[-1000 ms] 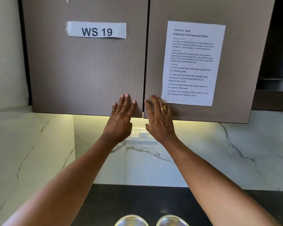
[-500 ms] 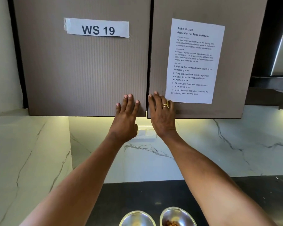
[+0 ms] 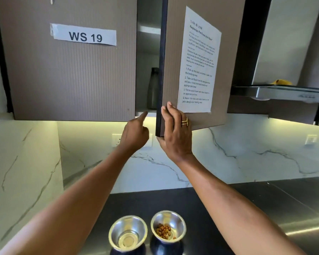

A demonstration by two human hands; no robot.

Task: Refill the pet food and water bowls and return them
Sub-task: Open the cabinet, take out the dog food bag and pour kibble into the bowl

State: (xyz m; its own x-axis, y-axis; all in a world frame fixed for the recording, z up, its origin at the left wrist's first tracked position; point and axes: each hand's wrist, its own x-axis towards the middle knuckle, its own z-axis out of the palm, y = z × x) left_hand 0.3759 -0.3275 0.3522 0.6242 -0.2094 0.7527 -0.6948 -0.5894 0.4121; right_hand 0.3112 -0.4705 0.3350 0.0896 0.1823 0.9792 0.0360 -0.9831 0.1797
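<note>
Two steel bowls stand side by side on the black counter. The left bowl (image 3: 127, 233) holds nothing that I can see. The right bowl (image 3: 168, 227) has a small heap of brown kibble. Above them, my right hand (image 3: 175, 133) grips the lower corner of the right cabinet door (image 3: 173, 70), which stands partly swung out. My left hand (image 3: 134, 133) hovers under the left cabinet door (image 3: 72, 80), forefinger stretched toward its bottom corner, holding nothing. A dark bottle (image 3: 153, 89) shows in the gap on the lower cabinet shelf.
A task sheet (image 3: 199, 63) is taped to the swung-out door, and a "WS 19" label (image 3: 85, 36) to the left one. A range hood (image 3: 284, 92) juts out at right. Marble wall (image 3: 228, 153) runs behind the counter, with a side wall at left.
Both hands lay flat on the closed doors before. Now my right hand has pulled the right door partly out, exposing the shelf and bottle. The view has tilted down, showing both bowls.
</note>
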